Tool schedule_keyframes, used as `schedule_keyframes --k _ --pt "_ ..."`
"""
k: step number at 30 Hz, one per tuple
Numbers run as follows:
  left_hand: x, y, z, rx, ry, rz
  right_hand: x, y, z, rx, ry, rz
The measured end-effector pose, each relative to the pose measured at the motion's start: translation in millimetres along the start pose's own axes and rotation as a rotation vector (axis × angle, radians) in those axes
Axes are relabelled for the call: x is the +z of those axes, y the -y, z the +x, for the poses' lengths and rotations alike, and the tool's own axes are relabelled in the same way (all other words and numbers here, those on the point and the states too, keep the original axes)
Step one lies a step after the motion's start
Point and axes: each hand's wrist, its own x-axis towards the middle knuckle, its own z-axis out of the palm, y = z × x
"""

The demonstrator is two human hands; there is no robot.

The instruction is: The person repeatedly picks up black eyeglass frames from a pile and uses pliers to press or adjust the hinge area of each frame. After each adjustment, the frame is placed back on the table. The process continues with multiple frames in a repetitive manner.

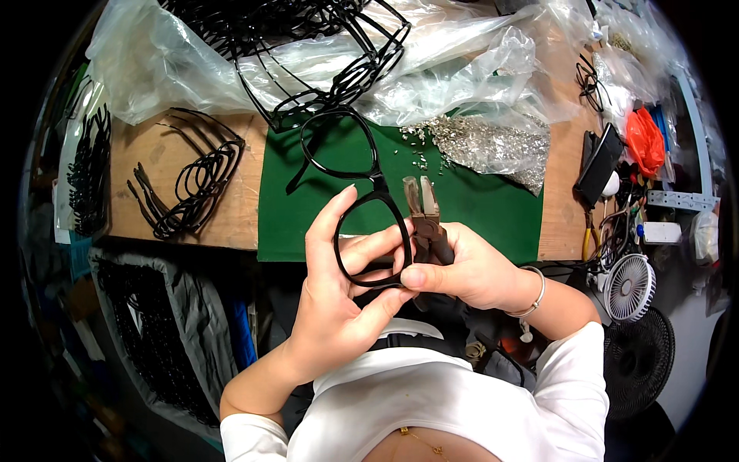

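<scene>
Green mat (pixel 493 212) behind, blk specs (pixel 379 183) btwn both hands (pixel 332 304) (pixel 473 269).

Pliers' handles (pixel 441 248) partly hidden by hands (pixel 481 269); glasses pile (pixel 285 19) cut off at top

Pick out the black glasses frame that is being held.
It is the black frame gripped by the left hand, beside the pliers; those in the far pile and left-hand cluster are in neither hand.
</scene>
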Motion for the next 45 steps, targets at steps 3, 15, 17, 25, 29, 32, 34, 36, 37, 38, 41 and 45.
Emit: schedule_keyframes --k 3,15,17,25,29,32,34,36,37,38,41,45 --pt "-3 -3 -2 0.02 -0.033 -0.063 -1 0 -2 -0.011 -0.026 -0.103" --pt "-9 -16 -5 -0.132 -0.087 -0.108 0 18 -12 0.149 0.2 -0.817" --pt "-9 -13 -5 -0.148 -0.093 -0.105 4 28 -9 0.22 0.187 -0.859" --pt "-3 -9 -2 -0.137 -0.03 -0.088 -2 11 -11 0.167 0.076 -1.064" --pt "-4 -7 1 -0.155 -0.069 -0.06 -26 9 -13 0.059 0.118 -0.904" --pt "-4 -3 3 -0.178 -0.068 -0.034 -35 2 -10 0.177 -0.067 -0.958" --pt "-5 4 1 -0.161 -0.035 -0.001 -40 -23 -11 -0.038 -0.27 -1.069" --pt "-13 11 -14 -0.081 -0.036 -0.006 -50 -28 -11 -0.172 -0.386 -1.199" --pt "-17 17 -24 -0.034 -0.062 -0.083 -56 -27 -10 -0.239 -0.433 -1.21" --pt "-16 21 -30 -0.015 -0.104 -0.05 -62 -24 -7 -0.206 -0.521 -1.119" --pt "-3 18 -28 -0.037 -0.227 0.025 -84 -18 16 -0.17 -0.675 -1.322" --pt "-5 13 -28 -0.167 -0.212 -0.132 -76 -24 23 -0.072 -0.778 -1.386"
